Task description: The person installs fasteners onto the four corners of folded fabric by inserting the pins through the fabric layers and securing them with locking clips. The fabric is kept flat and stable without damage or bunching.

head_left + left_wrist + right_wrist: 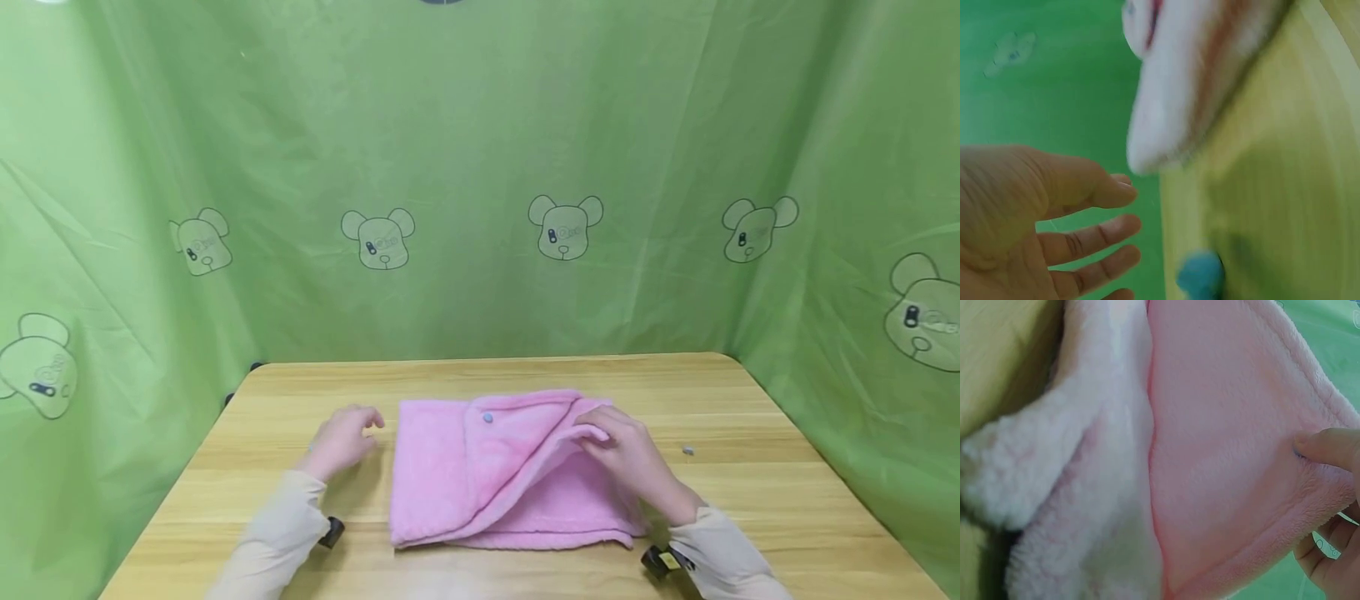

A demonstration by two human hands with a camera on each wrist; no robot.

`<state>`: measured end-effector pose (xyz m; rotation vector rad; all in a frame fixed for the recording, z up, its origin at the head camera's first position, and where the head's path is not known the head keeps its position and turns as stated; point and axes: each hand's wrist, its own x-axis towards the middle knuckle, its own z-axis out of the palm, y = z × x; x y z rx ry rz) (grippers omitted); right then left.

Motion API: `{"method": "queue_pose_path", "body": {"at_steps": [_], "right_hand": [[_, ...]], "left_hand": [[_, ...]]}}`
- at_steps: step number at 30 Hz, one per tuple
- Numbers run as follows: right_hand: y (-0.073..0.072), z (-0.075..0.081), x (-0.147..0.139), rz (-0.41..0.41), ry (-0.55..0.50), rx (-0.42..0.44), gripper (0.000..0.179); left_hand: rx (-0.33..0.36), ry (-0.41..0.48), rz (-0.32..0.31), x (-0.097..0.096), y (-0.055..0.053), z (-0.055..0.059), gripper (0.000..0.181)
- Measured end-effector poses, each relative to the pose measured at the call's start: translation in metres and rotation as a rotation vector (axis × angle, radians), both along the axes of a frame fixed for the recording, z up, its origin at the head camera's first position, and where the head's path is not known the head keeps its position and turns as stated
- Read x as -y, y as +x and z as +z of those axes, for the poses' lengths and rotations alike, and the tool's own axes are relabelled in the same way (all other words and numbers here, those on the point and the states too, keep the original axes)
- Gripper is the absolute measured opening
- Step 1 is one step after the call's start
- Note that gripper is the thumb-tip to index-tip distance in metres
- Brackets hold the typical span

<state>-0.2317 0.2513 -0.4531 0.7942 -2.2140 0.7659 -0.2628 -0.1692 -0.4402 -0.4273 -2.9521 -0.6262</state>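
One cloth (431, 475): pink and fuzzy, folded, lying on the table (360, 379) between the two hands.
Right hand (626, 454): thumb and fingers pinch the cloth near its right end and hold that part up.
Top layer (498, 458): raised on the right, so a gap shows above the pink layer under it; its edge slants down to the near left corner.
Left hand (341, 442): near the left side of the cloth, with a space between; fingers loosely bent, thumb apart from them, holding nothing.
Blue dot (487, 417): on top of the cloth, toward the far side.
Blue ball (1200, 275): on the table by the left hand, blurry.
Blue bit (1297, 452): peeks out from under the right thumb; too little shows to tell what it is.
Gray bit (687, 450): small, on the table, to the right of the right hand.
Sleeves (270, 533): cream, one on each arm, with a black box (331, 532) at each wrist.
Curtain (480, 125): green, behind the table and at both sides, with bear faces (564, 233) on it.
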Motion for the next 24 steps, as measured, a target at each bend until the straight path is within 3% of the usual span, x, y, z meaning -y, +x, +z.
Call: {"method": "queue_pose_path", "body": {"at_steps": [4,9,16,24], "right_hand": [[0.0,-0.001,-0.001,0.009,-0.002,0.001,0.035],[0.001,0.0,-0.001,0.016,0.002,-0.005,0.035],[0.0,-0.001,0.001,0.044,-0.009,0.001,0.035],[0.002,-0.001,0.001,0.024,0.017,0.011,0.032]], "left_hand": [[0.043,-0.083,0.055,0.021,-0.004,-0.008,0.027],[0.089,-0.124,0.065,0.031,-0.006,-0.015,0.027],[0.105,-0.119,0.073,0.035,-0.006,-0.02,0.021],[0.089,-0.085,0.099,0.033,-0.006,-0.022,0.017]]}}
